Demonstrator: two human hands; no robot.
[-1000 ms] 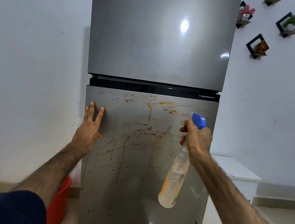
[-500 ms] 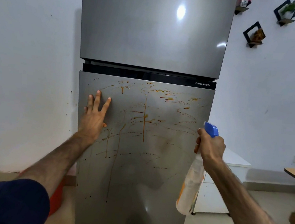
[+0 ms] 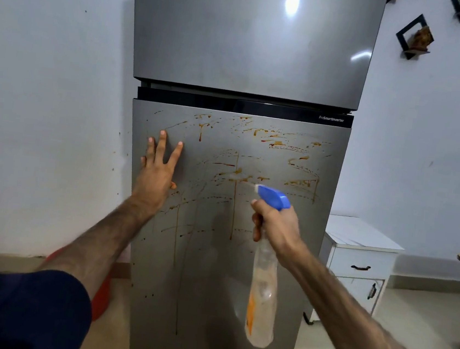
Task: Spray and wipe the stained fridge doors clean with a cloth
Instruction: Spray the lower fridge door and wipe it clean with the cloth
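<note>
Spraying: our right hand (image 3: 276, 227) grips spray bottle (image 3: 263, 295), long axis vertical, nozzle toward stains (image 3: 237, 172) at eleven o'clock; left hand (image 3: 157, 170) splayed flat, empty, on lower door (image 3: 213, 258).

The fridge's lower door (image 3: 226, 245) sits below the upper door (image 3: 252, 39). The left hand (image 3: 158, 170) lies flat on the lower door's upper left; the right hand (image 3: 276, 225), in front of its right half, grips a spray bottle (image 3: 263, 293) hanging downward. A cabinet (image 3: 356, 263) stands right of the fridge, a bucket (image 3: 101, 297) at its lower left.
</note>
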